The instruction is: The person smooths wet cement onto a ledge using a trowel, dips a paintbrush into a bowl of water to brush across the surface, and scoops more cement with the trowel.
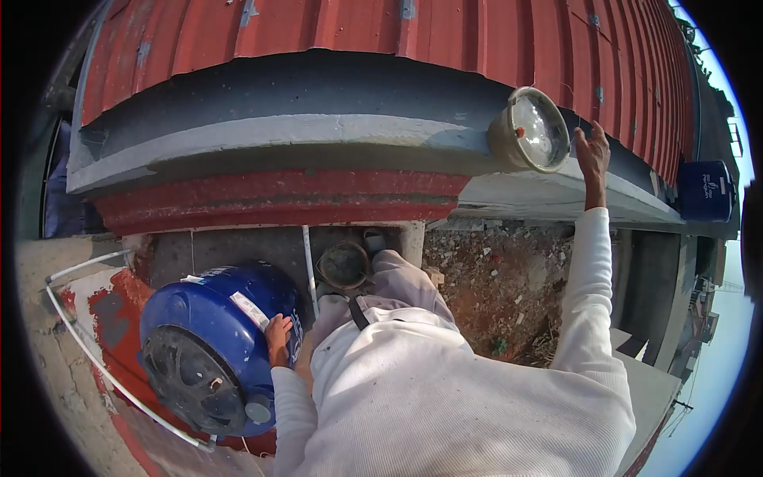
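Observation:
My left hand [278, 340] rests against the side of a large blue water tank [270, 282], fingers laid along its curved wall beside a pale label. The tank has a black lid [191, 385]. Stretched out to the far right, my right hand [592, 151] is open with its fingers apart and holds nothing. Just left of that hand, a bucket [507, 141] stands on the roof-side ledge, with a small gap between them. Its inside looks pale and shiny, and a small reddish spot shows at the rim; the contents are unclear.
A red corrugated metal roof [445, 36] runs above the concrete ledge [318, 131]. By my legs sits another bucket [344, 265], near a white pipe [309, 262]. Rubble-strewn ground [493, 278] lies below on the right. Another blue tank [706, 192] stands at far right.

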Action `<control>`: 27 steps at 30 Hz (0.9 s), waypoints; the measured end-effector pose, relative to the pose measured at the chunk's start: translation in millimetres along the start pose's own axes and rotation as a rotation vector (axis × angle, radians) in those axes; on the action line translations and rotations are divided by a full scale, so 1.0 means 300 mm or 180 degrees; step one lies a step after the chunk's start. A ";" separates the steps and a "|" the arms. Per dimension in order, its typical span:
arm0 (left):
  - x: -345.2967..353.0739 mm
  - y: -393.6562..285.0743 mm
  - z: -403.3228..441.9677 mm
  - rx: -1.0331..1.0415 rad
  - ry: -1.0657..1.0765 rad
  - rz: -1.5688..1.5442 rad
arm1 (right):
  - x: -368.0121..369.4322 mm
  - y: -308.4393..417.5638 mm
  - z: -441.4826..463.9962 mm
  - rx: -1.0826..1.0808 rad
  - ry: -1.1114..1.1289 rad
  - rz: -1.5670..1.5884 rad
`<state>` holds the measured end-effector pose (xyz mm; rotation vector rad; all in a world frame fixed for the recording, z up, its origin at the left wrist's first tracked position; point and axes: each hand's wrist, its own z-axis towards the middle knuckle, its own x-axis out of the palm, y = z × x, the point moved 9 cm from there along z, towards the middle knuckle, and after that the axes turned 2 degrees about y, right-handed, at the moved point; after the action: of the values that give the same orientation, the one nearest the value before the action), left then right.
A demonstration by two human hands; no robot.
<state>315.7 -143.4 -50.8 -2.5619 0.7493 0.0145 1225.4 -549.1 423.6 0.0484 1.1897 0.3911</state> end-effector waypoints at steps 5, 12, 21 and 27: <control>0.146 0.185 -0.183 -0.0108 -0.0251 0.0373 | 0.261 -0.218 0.346 0.0106 0.0679 0.1427; 0.362 0.198 -0.338 0.1537 -0.0290 0.2452 | 0.163 0.022 0.294 -0.0091 0.1272 0.1474; 0.355 0.061 -0.128 0.0649 -0.0172 -0.0670 | 0.104 0.289 0.279 -0.0764 0.1446 0.0750; 0.264 -0.047 -0.024 0.1145 -0.0104 -0.1316 | 0.010 0.638 0.227 -0.0983 0.1337 0.0839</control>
<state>389.5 -176.3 -49.0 -2.3117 0.1760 -0.1929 1236.3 -358.5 492.8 -0.1531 1.5281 0.8438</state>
